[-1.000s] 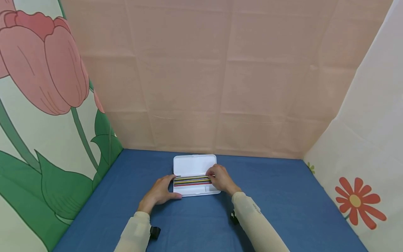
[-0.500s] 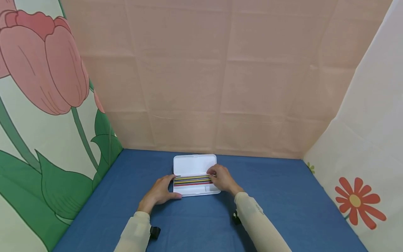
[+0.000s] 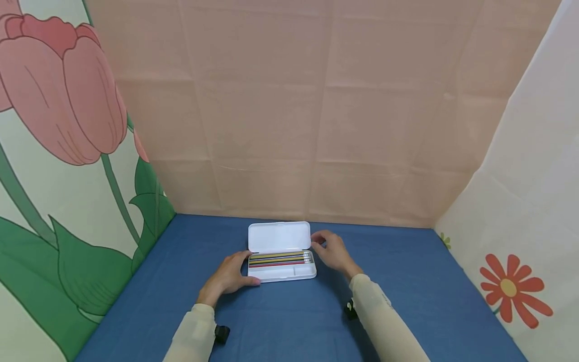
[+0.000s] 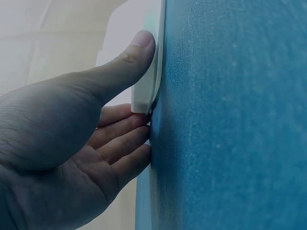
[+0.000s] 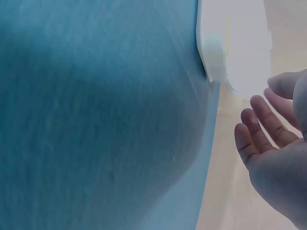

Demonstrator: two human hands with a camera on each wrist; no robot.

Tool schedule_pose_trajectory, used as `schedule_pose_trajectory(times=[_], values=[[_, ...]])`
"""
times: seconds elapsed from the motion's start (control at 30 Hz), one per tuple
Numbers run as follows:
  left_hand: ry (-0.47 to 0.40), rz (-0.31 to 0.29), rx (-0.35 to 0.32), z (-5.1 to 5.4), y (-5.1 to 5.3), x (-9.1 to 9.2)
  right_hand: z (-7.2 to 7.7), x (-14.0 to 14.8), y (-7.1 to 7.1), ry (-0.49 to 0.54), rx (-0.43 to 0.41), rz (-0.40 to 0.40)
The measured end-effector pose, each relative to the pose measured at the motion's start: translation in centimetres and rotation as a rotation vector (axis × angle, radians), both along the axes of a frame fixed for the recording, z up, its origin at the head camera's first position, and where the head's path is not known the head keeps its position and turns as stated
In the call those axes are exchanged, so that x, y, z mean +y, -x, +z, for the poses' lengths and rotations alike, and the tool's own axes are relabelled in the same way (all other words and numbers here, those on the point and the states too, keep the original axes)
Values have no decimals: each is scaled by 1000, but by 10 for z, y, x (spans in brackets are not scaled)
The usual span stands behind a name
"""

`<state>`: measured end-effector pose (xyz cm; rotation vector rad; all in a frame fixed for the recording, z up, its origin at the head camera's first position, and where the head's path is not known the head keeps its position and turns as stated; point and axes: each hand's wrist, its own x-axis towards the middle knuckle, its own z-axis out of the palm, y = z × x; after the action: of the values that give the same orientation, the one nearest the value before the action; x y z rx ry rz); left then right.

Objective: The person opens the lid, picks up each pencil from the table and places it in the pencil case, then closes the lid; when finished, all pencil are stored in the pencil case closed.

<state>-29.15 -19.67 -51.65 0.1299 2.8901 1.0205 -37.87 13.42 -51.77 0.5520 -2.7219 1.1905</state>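
Observation:
A white pencil case (image 3: 271, 274) lies on the table with its lid (image 3: 279, 237) raised at the back. Several pencils (image 3: 277, 259) with yellow, dark and red sides lie along its rear part, metal ends to the right. My left hand (image 3: 227, 275) holds the case's left end, thumb at the front edge and fingers at the side and back. In the left wrist view the thumb (image 4: 129, 60) presses along the case wall (image 4: 143, 98). My right hand (image 3: 334, 254), holding nothing, hovers beside the lid's right edge, fingers loosely bent. Right wrist view: its fingers (image 5: 261, 136) stand apart near the lid corner.
A blue cloth (image 3: 280, 322) covers the table. Behind it rises a beige cloth wall (image 3: 289, 125), close to the lid's back. A tulip-patterned wall (image 3: 59, 151) bounds the left, a white wall with a red flower (image 3: 529, 201) the right.
My right hand has let go of the pencils at the case's right end and moved right and slightly back, uncovering their metal ends. The left hand has stayed on the case.

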Motion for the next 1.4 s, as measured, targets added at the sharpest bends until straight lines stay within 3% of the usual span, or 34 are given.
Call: schedule_pose_trajectory(times=[0.2, 0.6, 1.1, 1.4], values=[[9, 4, 1, -1, 1, 1, 6, 6, 4, 10, 3, 2], [7, 2, 2, -1, 3, 5, 16, 3, 14, -23, -131, -16], [-5, 11, 29, -4, 3, 1, 18, -11, 21, 26, -205, 81], [-51, 56, 15, -3, 4, 1, 21, -11, 19, 32, -170, 73]])
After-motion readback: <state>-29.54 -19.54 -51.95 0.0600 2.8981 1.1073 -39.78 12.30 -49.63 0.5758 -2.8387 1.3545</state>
